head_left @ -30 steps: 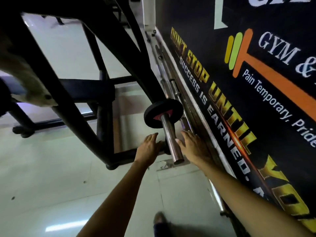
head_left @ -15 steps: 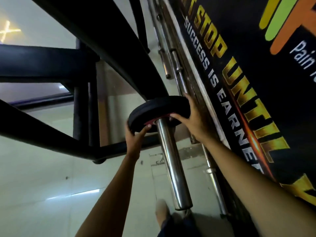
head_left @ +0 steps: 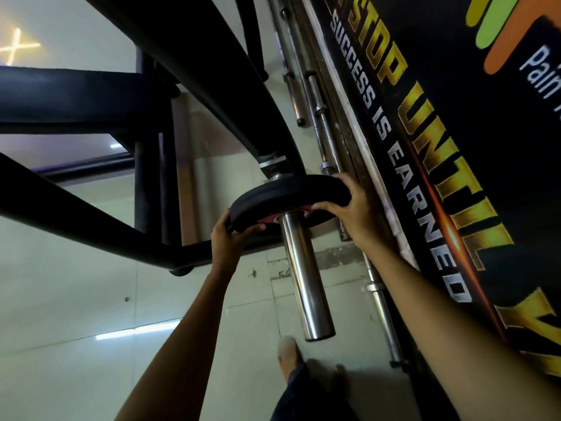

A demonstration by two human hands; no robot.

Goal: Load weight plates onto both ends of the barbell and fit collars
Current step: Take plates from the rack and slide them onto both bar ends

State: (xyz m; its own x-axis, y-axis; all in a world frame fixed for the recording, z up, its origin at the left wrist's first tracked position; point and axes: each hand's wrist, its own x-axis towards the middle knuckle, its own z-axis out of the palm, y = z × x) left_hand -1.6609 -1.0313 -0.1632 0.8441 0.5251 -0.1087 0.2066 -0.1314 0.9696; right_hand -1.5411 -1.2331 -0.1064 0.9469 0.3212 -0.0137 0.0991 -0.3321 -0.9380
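A black weight plate with a red centre sits on the chrome barbell sleeve, far up the sleeve near the bar's inner collar. My left hand grips the plate's lower left rim. My right hand holds its right rim, fingers wrapped over the edge. The sleeve's free end points toward me, bare, with no collar on it. The rest of the barbell is hidden behind the black rack.
A black steel rack frame with a padded bench crosses the left and top. Spare steel bars lie along the base of a black printed wall banner on the right. Pale floor tiles lie below, with my feet near the bottom.
Both hands rose from beside the bare sleeve to the plate and took hold of its rim. The plate has slid further up the sleeve toward the rack.
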